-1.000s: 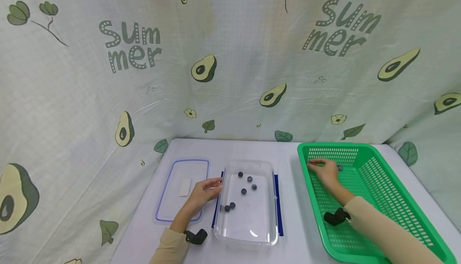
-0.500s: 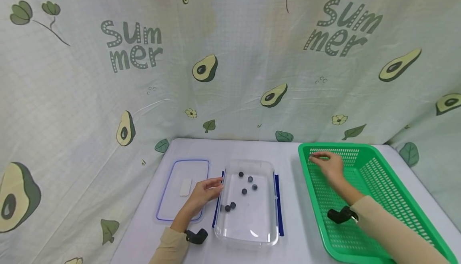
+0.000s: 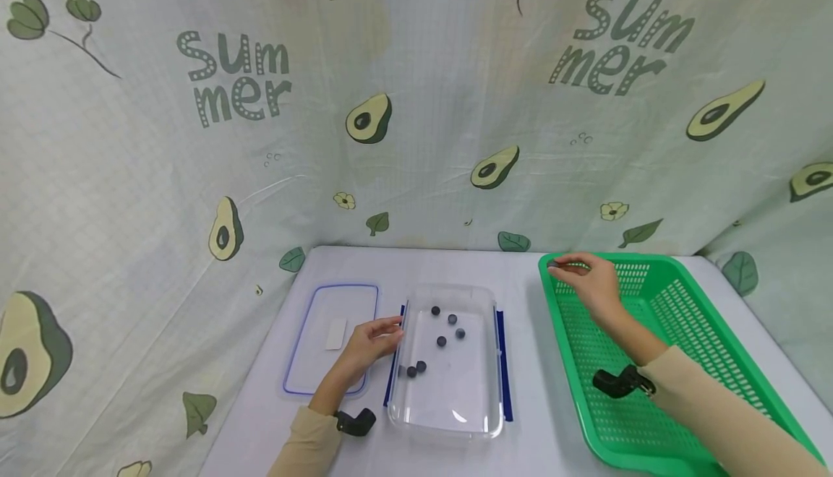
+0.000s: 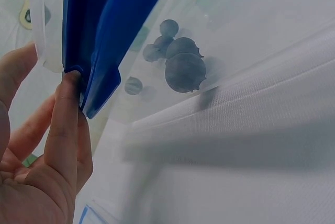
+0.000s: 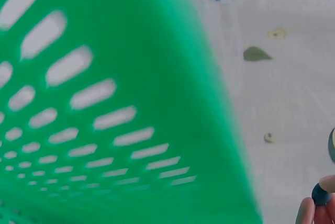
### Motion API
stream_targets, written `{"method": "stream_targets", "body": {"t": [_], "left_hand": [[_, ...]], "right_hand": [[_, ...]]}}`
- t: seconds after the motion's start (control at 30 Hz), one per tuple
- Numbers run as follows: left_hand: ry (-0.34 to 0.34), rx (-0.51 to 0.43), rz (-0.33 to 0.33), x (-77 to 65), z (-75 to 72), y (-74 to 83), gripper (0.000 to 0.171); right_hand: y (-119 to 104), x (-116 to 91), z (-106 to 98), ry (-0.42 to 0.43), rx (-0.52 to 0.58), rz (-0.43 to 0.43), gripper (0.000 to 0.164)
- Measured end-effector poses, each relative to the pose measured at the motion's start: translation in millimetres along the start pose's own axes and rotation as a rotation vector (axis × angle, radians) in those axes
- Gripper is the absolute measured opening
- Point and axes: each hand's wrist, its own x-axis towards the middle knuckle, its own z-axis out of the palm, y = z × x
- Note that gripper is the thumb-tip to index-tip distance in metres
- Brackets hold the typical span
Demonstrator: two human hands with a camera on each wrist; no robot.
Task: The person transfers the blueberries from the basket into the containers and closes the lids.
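Note:
My right hand (image 3: 594, 283) pinches a blueberry (image 5: 321, 194) between thumb and fingertips, over the far left corner of the green basket (image 3: 573, 390). In the head view that hand and its forearm hide part of the basket's floor. My left hand (image 3: 367, 347) grips the left side of a clear plastic container (image 3: 455, 405), thumb at the rim and a finger against its hanging blue latch (image 4: 94, 35). Several blueberries (image 3: 442, 341) lie scattered on the container's floor, mostly toward its far and left parts.
A clear lid with a blue seal (image 3: 306, 340) lies flat left of the container, a white label (image 3: 335, 334) on it. Another blue latch (image 3: 505, 368) hangs along the container's right side. A printed cloth (image 3: 429, 101) hangs behind the white table (image 3: 520, 274).
My right hand has risen from inside the basket to its far left rim, with a blueberry in its fingertips. My left hand keeps its place on the container.

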Motion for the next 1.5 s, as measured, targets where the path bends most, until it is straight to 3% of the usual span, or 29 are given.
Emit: {"method": "stream_targets", "body": {"t": [0.17, 0.6, 0.87, 1.1, 1.5], "left_hand": [[-0.01, 0.003, 0.002, 1.2, -1.6, -2.2, 0.051], [-0.004, -0.008, -0.004, 1.2, -2.3, -1.4, 0.051], [-0.003, -0.01, -0.002, 1.9, -2.9, -4.2, 0.051], [-0.01, -0.012, 0.009, 1.0, -3.0, -4.4, 0.052], [-0.006, -0.003, -0.001, 1.1, -2.3, -3.7, 0.053]], "right_hand": [[-14.3, -3.9, 11.5, -0.04, 0.079, 0.005, 0.033], [-38.7, -14.4, 36.6, -0.126, 0.14, -0.018, 0.031], [-47.2, -24.7, 53.6, -0.21, 0.182, 0.03, 0.031], [-45.8, -34.7, 70.2, -0.288, 0.198, 0.079, 0.027], [-32.5, -47.5, 95.9, -0.38, 0.187, 0.077, 0.02]]}}
